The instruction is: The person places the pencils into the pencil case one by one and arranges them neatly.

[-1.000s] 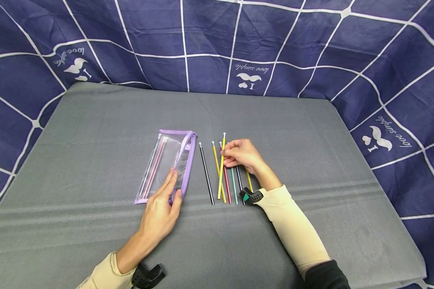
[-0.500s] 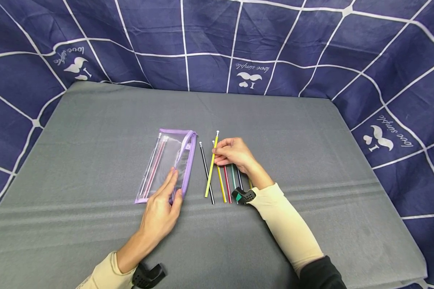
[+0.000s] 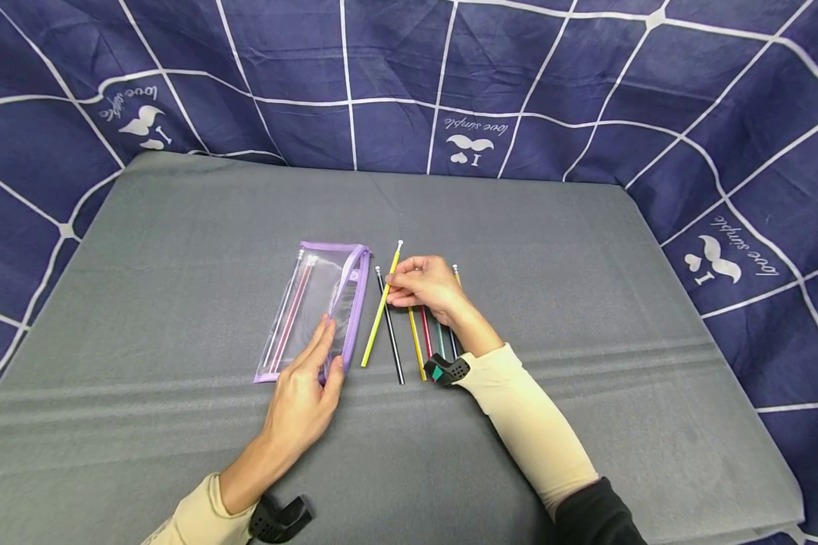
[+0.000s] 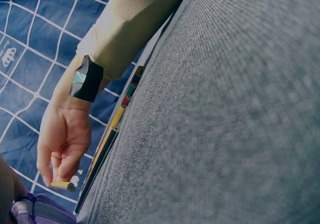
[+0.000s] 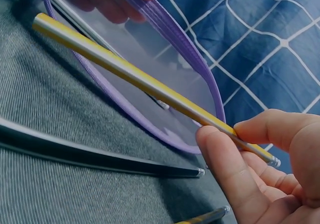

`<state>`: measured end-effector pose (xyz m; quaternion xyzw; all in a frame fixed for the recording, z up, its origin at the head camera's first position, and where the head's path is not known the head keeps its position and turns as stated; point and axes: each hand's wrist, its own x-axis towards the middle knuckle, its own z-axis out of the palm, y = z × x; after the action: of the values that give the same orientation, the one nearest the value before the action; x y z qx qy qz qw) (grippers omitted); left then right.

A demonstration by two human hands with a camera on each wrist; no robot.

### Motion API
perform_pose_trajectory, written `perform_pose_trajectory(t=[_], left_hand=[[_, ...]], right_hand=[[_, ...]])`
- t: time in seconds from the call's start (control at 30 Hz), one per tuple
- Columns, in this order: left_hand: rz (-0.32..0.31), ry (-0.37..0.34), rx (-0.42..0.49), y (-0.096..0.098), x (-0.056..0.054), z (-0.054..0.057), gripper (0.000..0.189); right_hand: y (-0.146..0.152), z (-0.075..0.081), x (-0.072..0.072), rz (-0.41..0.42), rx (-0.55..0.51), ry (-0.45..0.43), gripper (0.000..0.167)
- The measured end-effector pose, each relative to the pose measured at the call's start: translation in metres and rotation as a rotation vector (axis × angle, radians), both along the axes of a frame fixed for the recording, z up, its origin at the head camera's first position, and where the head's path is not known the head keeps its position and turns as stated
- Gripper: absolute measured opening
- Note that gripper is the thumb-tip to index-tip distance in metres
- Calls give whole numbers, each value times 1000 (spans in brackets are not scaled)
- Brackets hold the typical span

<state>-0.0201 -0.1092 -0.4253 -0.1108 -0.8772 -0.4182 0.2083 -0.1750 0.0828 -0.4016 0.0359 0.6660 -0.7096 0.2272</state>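
Note:
My right hand [image 3: 428, 288] pinches a yellow pencil [image 3: 376, 325] near its eraser end, between thumb and fingers. The pencil slants, its other end close to the pouch's right edge. In the right wrist view the yellow pencil [image 5: 125, 73] crosses in front of the pouch's mouth. A clear pencil pouch [image 3: 359, 303] with purple trim lies at the left, pencils visible inside. My left hand [image 3: 304, 401] holds its zipper edge, and in the right wrist view the purple zipper strip [image 5: 192, 59] stands apart from the lower edge. A black pencil [image 3: 393, 342] lies under the held one.
Right of the black pencil lie a yellow pencil [image 3: 416, 344], a red pencil [image 3: 426, 333], a teal pencil [image 3: 440, 338] and more, partly hidden by my right hand and wrist. A blue checked cloth [image 3: 395, 68] hangs behind the grey table [image 3: 586, 250].
My right hand has carried the yellow pencil left, from above the other pencils to beside the pouch, tilting it further. The left hand and pouch have stayed in place.

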Motion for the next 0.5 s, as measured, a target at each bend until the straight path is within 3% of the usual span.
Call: perform_pose_trajectory(t=[0.5], left_hand=[[1,-16,-13,0,1,0,49]], right_hand=[[-11,0,5,-31,-83,17,11]])
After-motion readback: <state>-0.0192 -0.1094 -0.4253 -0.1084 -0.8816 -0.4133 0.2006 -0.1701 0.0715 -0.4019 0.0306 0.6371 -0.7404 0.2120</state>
